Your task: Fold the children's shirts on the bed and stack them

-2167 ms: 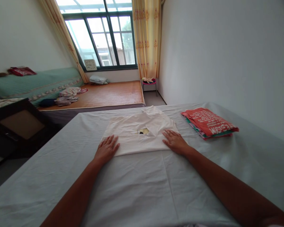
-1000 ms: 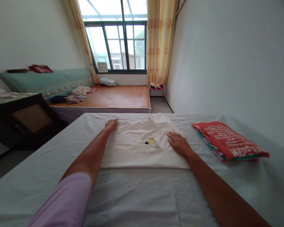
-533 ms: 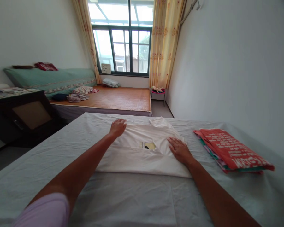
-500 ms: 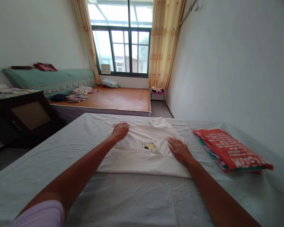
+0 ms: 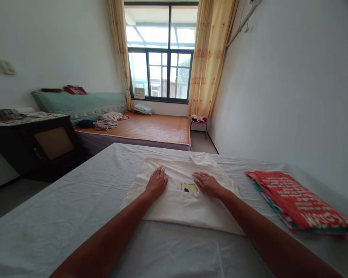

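Both palms flat, fingers spread: left hand point(image 5: 157, 182), right hand point(image 5: 206, 184). Pressed onto folded white cotton T-shirt point(image 5: 179, 202). Small yellow-black print point(image 5: 190, 188) between hands.

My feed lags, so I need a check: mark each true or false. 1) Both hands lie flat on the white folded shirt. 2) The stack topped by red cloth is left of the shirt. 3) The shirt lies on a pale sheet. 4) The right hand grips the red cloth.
1) True: left hand and right hand rest flat on the white folded shirt.
2) False: the folded stack topped by red printed cloth lies to the shirt's right.
3) True: it lies on the pale sheet.
4) False: the right hand is on the shirt, apart from the stack.
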### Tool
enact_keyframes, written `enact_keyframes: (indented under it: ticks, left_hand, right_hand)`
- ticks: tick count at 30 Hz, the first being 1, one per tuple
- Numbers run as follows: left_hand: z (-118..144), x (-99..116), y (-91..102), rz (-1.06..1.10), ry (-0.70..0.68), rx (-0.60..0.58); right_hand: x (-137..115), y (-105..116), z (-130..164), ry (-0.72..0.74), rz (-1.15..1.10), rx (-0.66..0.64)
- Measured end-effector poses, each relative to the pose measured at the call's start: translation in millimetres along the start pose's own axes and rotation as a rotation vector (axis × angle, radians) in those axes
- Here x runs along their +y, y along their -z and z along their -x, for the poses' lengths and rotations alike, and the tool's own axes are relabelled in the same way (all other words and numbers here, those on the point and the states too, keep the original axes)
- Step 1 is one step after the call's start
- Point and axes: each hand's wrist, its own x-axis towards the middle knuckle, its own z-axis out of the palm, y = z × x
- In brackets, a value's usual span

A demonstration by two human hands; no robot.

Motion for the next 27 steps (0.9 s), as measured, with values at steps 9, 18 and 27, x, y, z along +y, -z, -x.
enact_keyframes:
  ticks: [9,18,27]
  left_hand:
    - [9.3,-9.3,18.4,-0.098,0.147,-0.202]
    - [8.4,-28.0,29.4,-0.158,0.241,-0.256]
    - [6.9,-31.2,22.6,-0.189,0.244,-0.214]
  right_hand:
    - [101.1,-32.9,-25.7,-0.244,0.168,0.048]
    - [145.6,-46.4,-33.1,-0.383,0.194,0.069]
    - [88.0,-27.6,-27.7,-0.410,0.269,0.135]
